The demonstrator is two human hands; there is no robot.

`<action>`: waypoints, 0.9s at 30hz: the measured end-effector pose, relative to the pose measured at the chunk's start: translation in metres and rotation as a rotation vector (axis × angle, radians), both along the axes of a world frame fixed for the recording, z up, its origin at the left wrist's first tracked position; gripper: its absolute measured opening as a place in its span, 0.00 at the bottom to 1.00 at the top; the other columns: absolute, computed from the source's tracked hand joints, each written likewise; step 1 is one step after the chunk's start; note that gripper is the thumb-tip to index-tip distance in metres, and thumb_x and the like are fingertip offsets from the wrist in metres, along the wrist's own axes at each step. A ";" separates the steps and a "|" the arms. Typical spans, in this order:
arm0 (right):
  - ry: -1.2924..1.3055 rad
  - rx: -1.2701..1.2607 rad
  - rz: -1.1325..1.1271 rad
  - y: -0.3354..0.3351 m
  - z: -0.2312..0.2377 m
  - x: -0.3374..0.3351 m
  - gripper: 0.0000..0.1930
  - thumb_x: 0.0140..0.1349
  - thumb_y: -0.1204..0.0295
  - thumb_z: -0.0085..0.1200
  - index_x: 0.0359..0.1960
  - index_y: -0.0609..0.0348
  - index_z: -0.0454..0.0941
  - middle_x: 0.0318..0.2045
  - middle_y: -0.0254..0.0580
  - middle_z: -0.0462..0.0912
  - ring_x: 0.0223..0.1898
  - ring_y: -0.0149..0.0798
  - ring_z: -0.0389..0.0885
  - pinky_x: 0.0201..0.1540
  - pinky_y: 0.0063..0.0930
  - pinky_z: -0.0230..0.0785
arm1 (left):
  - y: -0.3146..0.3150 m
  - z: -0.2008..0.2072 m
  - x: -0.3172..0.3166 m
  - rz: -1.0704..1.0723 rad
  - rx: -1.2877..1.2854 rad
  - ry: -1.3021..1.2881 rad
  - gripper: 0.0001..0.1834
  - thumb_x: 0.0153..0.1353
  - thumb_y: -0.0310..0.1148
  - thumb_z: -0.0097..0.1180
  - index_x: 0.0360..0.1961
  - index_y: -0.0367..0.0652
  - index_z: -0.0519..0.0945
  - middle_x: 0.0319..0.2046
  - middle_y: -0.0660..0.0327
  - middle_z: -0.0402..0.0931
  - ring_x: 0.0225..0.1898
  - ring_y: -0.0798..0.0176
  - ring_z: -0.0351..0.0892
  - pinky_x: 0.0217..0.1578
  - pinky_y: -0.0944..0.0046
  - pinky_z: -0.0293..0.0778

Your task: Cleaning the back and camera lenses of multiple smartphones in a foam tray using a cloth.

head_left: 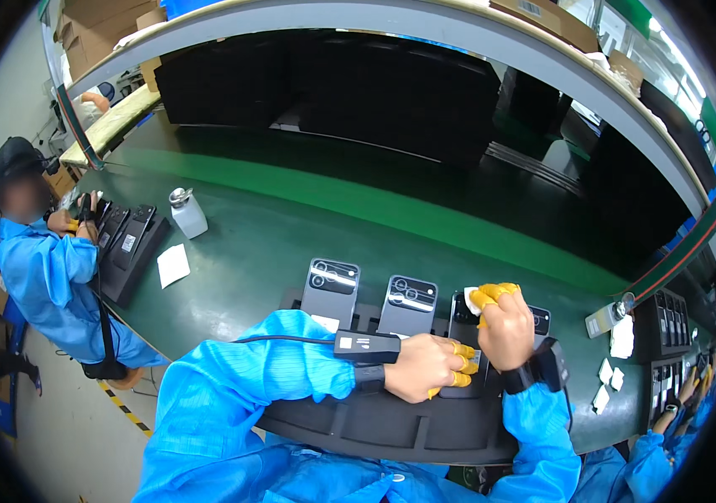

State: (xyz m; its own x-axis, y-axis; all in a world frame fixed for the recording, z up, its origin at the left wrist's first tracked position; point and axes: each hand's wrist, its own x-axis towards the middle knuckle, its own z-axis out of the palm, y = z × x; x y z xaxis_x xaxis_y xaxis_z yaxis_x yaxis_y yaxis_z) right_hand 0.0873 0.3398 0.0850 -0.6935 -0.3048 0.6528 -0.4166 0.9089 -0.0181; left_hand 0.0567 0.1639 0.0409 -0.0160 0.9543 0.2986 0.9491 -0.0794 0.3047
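Note:
Several dark grey phones stand in a row, camera side up, in a black slotted tray (366,427) right in front of me. Yellow finger cots cover the fingertips of both hands. My left hand (425,367) is closed, its fingers pressing on the lower part of the third phone (458,317). Over the top of that same phone, my right hand (505,331) pinches a white wipe (472,300) against the camera area. To the left are two phones, one (334,287) and another (409,307); a further phone (542,318) is partly hidden behind my right hand.
A white pump bottle (189,215) and a white cloth (174,266) lie left on the green table (240,285). Another bottle (605,319) and white wipes (601,398) are on the right. Co-workers with trays sit on both sides. A shelf (358,18) spans the far side.

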 end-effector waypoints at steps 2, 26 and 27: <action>0.021 -0.003 -0.035 0.007 -0.010 0.000 0.13 0.36 0.82 0.55 0.28 0.63 0.81 0.27 0.45 0.76 0.34 0.50 0.76 0.36 0.40 0.73 | 0.004 -0.003 0.005 0.001 0.045 0.005 0.26 0.44 0.30 0.57 0.50 0.49 0.80 0.52 0.60 0.76 0.58 0.52 0.73 0.52 0.60 0.76; -0.077 0.057 -0.096 -0.001 -0.014 0.021 0.07 0.35 0.80 0.57 0.22 0.63 0.78 0.22 0.43 0.72 0.27 0.47 0.73 0.31 0.37 0.71 | 0.001 -0.006 0.001 -0.074 0.179 0.068 0.24 0.49 0.35 0.55 0.49 0.40 0.79 0.43 0.60 0.78 0.52 0.55 0.76 0.59 0.57 0.71; -0.085 0.047 -0.099 -0.001 -0.014 0.023 0.07 0.34 0.80 0.56 0.21 0.62 0.78 0.22 0.43 0.72 0.27 0.47 0.73 0.31 0.37 0.71 | 0.001 -0.006 0.001 -0.075 0.173 0.064 0.24 0.48 0.35 0.55 0.49 0.40 0.79 0.42 0.60 0.78 0.52 0.54 0.76 0.58 0.57 0.71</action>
State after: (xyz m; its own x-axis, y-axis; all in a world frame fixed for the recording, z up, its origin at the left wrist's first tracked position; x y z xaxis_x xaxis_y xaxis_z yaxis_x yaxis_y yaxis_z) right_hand 0.1098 0.3384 0.0714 -0.7737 -0.2610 0.5773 -0.3235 0.9462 -0.0058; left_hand 0.0578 0.1648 0.0351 0.0772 0.8866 0.4561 0.9557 -0.1962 0.2196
